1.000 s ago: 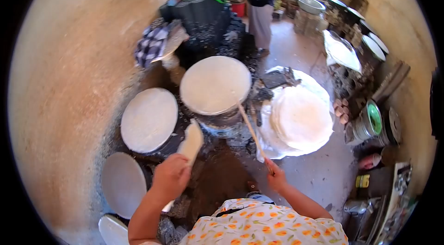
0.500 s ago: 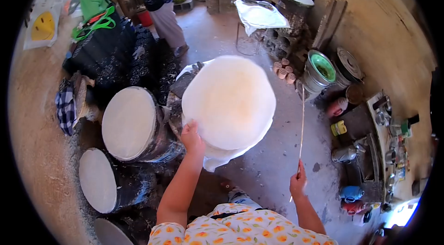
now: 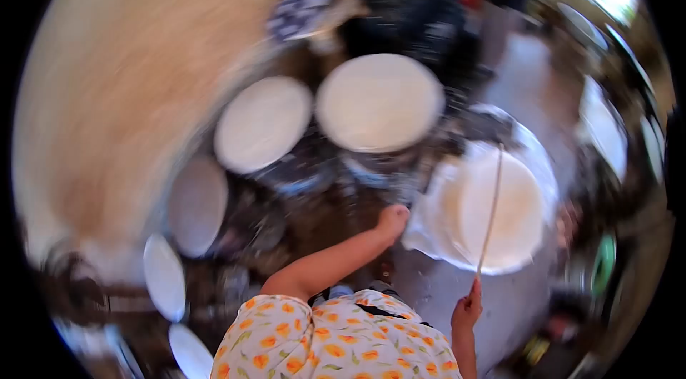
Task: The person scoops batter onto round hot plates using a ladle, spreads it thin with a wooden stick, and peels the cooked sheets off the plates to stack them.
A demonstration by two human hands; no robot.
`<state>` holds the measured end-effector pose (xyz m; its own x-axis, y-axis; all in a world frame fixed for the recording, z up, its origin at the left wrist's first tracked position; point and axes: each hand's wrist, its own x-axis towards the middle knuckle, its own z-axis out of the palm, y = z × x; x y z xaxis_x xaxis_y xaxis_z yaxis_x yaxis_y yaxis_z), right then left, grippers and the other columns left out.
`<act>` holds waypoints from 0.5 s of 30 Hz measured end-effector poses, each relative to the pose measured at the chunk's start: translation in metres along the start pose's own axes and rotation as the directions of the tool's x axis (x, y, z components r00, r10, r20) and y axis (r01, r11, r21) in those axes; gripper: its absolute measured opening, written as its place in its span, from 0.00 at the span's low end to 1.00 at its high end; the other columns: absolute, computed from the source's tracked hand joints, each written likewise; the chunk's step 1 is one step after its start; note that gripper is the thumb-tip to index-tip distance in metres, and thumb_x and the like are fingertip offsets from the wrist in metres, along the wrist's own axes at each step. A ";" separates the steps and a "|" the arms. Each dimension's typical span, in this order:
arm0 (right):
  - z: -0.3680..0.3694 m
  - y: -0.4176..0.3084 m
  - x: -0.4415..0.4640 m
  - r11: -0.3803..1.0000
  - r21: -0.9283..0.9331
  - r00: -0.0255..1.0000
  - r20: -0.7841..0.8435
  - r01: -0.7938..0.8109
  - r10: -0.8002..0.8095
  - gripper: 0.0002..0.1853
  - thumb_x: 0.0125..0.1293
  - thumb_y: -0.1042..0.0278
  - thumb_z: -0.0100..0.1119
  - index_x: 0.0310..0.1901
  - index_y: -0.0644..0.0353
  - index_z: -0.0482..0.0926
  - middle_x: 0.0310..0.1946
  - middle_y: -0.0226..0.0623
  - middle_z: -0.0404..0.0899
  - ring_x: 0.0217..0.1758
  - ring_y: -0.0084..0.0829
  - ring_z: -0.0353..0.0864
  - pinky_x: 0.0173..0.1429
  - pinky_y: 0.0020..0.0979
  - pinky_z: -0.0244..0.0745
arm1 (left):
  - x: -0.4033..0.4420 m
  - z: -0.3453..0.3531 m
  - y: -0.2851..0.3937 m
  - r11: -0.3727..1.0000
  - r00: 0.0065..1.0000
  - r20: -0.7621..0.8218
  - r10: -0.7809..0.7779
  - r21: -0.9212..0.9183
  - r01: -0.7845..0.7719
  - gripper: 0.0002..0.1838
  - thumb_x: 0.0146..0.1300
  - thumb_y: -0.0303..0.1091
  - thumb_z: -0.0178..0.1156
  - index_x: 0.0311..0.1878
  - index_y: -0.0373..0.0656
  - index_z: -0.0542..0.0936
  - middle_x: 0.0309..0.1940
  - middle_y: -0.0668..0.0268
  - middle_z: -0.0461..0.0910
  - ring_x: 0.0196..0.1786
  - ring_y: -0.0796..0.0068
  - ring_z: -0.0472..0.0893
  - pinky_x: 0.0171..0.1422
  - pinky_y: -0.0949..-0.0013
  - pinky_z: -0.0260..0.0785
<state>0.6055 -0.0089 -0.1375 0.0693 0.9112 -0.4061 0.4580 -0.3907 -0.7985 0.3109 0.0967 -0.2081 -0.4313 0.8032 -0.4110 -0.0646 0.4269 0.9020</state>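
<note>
My right hand (image 3: 466, 307) grips one end of a long thin wooden stick (image 3: 490, 225), which points away from me across the round flatbread in view. Whether the stick touches the bread, I cannot tell. My left hand (image 3: 394, 220) is closed in a fist with nothing visible in it, just left of the white cloth (image 3: 421, 232). Thin pale round flatbreads (image 3: 525, 197) lie stacked on that cloth, browner toward the middle. Beyond my left hand is a large round griddle (image 3: 380, 104) with a pale top on a dark drum. The view is smeared by motion.
More round griddles follow along the wall at left: a pale one (image 3: 263, 125), a greyer one (image 3: 198, 206) and smaller discs lower down. A dark heap stands at the back near a person's legs (image 3: 498, 39). A green basin (image 3: 604, 264) is at right.
The view has swung left toward the griddles. My left hand has let go of the flatbread's edge and moved left of it. The stick now crosses the stack in view.
</note>
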 end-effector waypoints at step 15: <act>0.225 -0.137 0.026 0.345 0.311 -0.001 0.744 0.885 -0.669 0.32 0.49 0.88 0.42 0.61 0.66 0.68 0.57 0.52 0.73 0.59 0.45 0.75 0.60 0.35 0.71 | -0.436 -0.179 -0.167 0.325 0.123 -0.388 -0.913 -0.877 -0.353 0.09 0.63 0.29 0.53 0.46 0.39 0.74 0.29 0.58 0.77 0.27 0.63 0.79 0.30 0.63 0.77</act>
<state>0.3447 0.0393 -0.1386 -0.9653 0.1632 0.2038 -0.0566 0.6312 -0.7735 0.3488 -0.3992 -0.1557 -0.3433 -0.4525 -0.8230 -0.6584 -0.5090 0.5545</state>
